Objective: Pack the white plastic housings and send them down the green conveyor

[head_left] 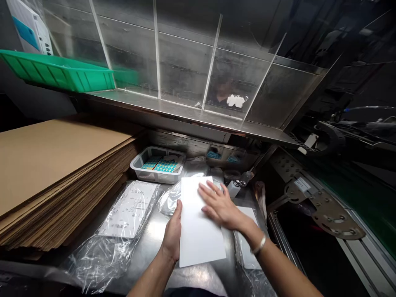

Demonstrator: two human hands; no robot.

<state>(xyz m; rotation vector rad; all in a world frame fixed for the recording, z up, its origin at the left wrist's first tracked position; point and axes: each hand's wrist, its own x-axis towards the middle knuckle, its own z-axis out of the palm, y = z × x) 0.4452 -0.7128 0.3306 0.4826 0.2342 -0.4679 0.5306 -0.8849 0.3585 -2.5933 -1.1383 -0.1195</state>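
Observation:
A plain white rectangular panel is held up over the metal bench in front of me. My left hand grips its left edge, thumb on the face and the other fingers hidden behind. Across the upper right of the same face lies my right hand, fingers spread and slightly blurred; a pale bangle is on that wrist. To the left, a white panel with cutouts lies in clear plastic wrap. Another white panel, partly under my right forearm, rests in plastic on the right.
A tall stack of cardboard sheets fills the left side. Behind the panel stand a plastic basket with blue-dotted sticker sheets and a white pump bottle. A green tray sits on the metal shelf. Conveyor framing borders the right.

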